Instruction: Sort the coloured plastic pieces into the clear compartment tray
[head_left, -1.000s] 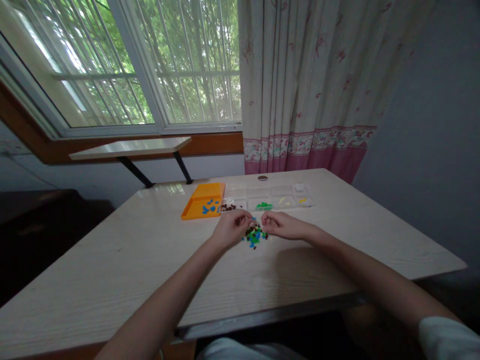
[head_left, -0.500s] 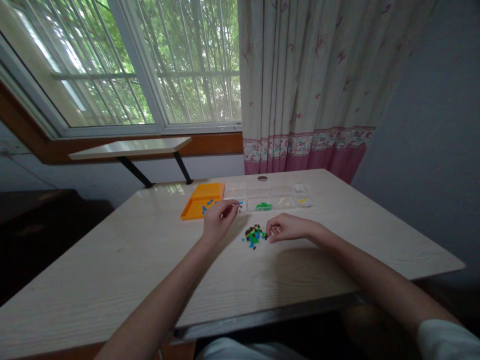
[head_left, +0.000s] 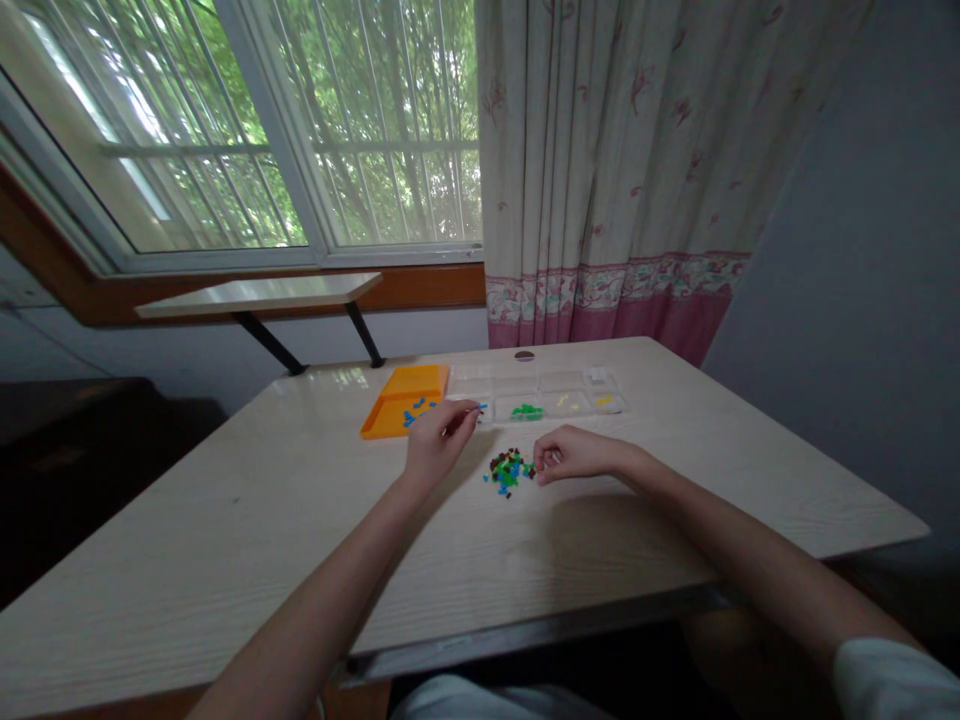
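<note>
A small heap of tiny coloured pieces [head_left: 509,469], blue, green and dark, lies on the pale wooden table [head_left: 300,530]. My left hand [head_left: 436,442] is raised beside the orange tray [head_left: 405,400], fingers pinched on a small blue piece near the clear divided box [head_left: 536,395]. My right hand [head_left: 574,453] rests curled on the table just right of the heap, its fingertips pressed together at the heap's edge; what they hold is too small to make out.
The orange tray holds several blue pieces. The clear box holds dark, green and yellow pieces in separate compartments. A small dark round object [head_left: 524,355] lies at the table's far edge. Behind are a window, a wall shelf [head_left: 259,295] and a curtain [head_left: 622,170].
My left hand has lifted away from the heap toward the tray and box with a blue piece pinched. My right hand has stayed at the heap's right edge.
</note>
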